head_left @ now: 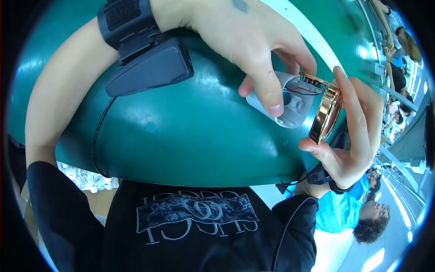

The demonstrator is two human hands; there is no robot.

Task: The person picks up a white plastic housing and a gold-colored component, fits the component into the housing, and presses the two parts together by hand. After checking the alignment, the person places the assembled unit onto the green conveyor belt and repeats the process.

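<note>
The left hand (247, 43) reached across from above and grasped a pale grey, cup-shaped plastic housing (297, 119), its thumb laid along the near side to the rim. This grip seemed meant to steady the shell while leaving its open mouth facing right.

The right hand (360, 118) grasped a shiny gold, round, shallow piece (325, 115) by its edges, thumb below and a finger above. Holding it by the rim probably spared its broad faces from pressure and let it stand tilted, almost edge-on.

Thin red and black wires (302, 93) ran from the housing's inside toward a small, narrow circuit board (312, 80) at the gold piece's upper edge. That link likely explained why both parts were held just beside each other: a wider gap could have strained the leads.

Both parts were over the right-hand portion of the glossy green desk (181, 145); whether the housing touched the surface could not be told. A black, wedge-shaped device (152, 70) sat strapped at the left wrist, clear of the fingers.
</note>
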